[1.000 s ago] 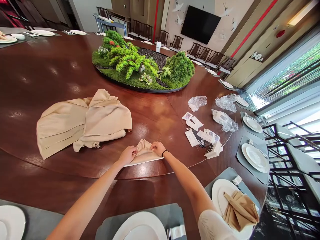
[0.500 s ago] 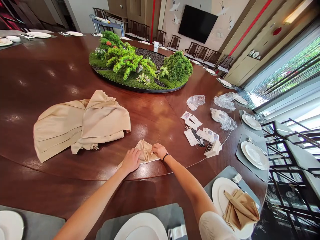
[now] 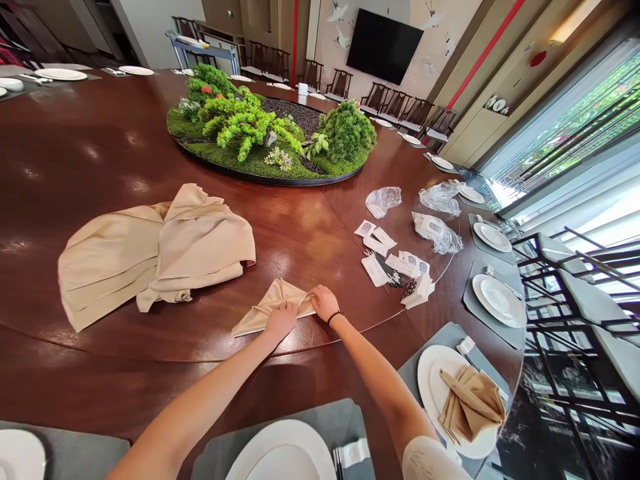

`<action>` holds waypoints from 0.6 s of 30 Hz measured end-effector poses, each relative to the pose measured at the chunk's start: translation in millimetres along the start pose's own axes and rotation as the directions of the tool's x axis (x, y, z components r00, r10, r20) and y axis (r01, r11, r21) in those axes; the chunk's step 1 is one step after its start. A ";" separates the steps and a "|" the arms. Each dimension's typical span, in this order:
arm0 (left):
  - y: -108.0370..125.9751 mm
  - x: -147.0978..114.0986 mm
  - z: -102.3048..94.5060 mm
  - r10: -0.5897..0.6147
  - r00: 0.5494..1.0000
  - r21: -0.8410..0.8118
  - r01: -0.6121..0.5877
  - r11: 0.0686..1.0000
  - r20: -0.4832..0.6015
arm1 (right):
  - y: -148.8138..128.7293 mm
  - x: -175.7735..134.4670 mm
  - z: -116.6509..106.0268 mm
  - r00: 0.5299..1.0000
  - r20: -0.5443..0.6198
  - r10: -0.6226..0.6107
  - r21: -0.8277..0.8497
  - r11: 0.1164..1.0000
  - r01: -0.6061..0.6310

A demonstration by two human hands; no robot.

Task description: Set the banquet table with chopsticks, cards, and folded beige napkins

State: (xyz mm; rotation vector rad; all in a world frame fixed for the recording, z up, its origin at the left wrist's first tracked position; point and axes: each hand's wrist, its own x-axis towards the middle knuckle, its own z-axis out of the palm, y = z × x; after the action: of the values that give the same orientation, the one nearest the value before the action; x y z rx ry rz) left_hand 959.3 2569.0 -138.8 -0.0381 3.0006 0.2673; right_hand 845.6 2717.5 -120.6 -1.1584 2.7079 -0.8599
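A beige cloth napkin (image 3: 261,312), folded to a pointed triangle with pleats, lies flat on the dark wooden table (image 3: 310,373). My left hand (image 3: 283,321) presses on its right part with curled fingers, gathering the fabric. Beside it, my right hand (image 3: 324,302) pinches the napkin's right end; a dark band circles that wrist. Both sets of fingertips are partly hidden by the hands. Farther left rests a loose pile of beige napkins (image 3: 200,247). To the lower right, a darker folded napkin (image 3: 473,403) stands on a white plate (image 3: 430,380).
A planted centrepiece (image 3: 270,140) sits at the table's middle. White packets (image 3: 375,270), thin black sticks and clear plastic bags (image 3: 437,232) lie to the right. Plates on grey placemats (image 3: 493,303) line the edge. A plate (image 3: 283,453) is just before me. Chairs (image 3: 565,247) stand at right.
My left hand has slid right along the napkin towards my right hand, uncovering the napkin's left point. The right hand still holds its end. The view has shifted slightly.
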 end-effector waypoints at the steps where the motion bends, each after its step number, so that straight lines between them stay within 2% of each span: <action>1: 4.8 2.6 0.4 -0.020 1.000 -0.005 0.020 1.000 -0.006 | -4.5 -9.8 0.3 0.997 -0.061 0.057 0.101 0.994 -0.051; 4: 11.4 10.3 -2.3 -0.084 0.996 -0.043 0.083 0.996 -0.021 | -24.4 -46.4 9.7 0.948 -0.128 0.290 0.394 0.892 -0.220; 6: 6.2 13.8 -8.4 -0.127 0.992 -0.078 0.124 0.989 -0.023 | -44.5 -73.9 21.7 0.892 -0.049 0.449 0.582 0.739 -0.340; 8: -5.1 13.9 -17.6 -0.170 0.985 -0.106 0.167 0.980 -0.021 | -69.8 -98.8 35.1 0.836 0.173 0.521 0.751 0.480 -0.454; 9: -11.3 12.0 -23.0 -0.207 0.978 -0.147 0.200 0.969 -0.038 | -83.6 -108.3 41.4 0.813 0.315 0.489 0.802 0.321 -0.504; 11: -20.8 3.7 -33.1 -0.306 0.946 -0.330 0.257 0.909 -0.106 | -110.2 -117.2 51.5 0.783 0.535 0.319 0.822 0.019 -0.569; 13: -22.6 -9.6 -39.3 -0.424 0.887 -0.591 0.245 0.768 -0.182 | -130.5 -109.9 58.3 0.790 0.584 0.185 0.811 -0.178 -0.558; 14: -20.2 -17.5 -39.7 -0.481 0.853 -0.707 0.213 0.674 -0.202 | -136.9 -100.6 60.9 0.806 0.563 0.186 0.821 -0.235 -0.520; 16: -11.2 -34.0 -34.0 -0.593 0.782 -0.862 0.153 0.484 -0.194 | -141.4 -75.6 66.2 0.818 0.481 0.317 0.870 -0.288 -0.400; 18: -1.5 -50.0 -20.0 -0.686 0.717 -0.940 0.135 0.314 -0.127 | -137.1 -51.8 73.8 0.761 0.385 0.522 0.919 -0.288 -0.267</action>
State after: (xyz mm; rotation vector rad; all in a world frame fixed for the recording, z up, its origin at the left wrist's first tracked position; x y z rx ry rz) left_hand 1006.5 2564.7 -113.1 -1.2001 2.6302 2.0378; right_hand 991.3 2642.1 -118.7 0.3262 1.1748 -2.1869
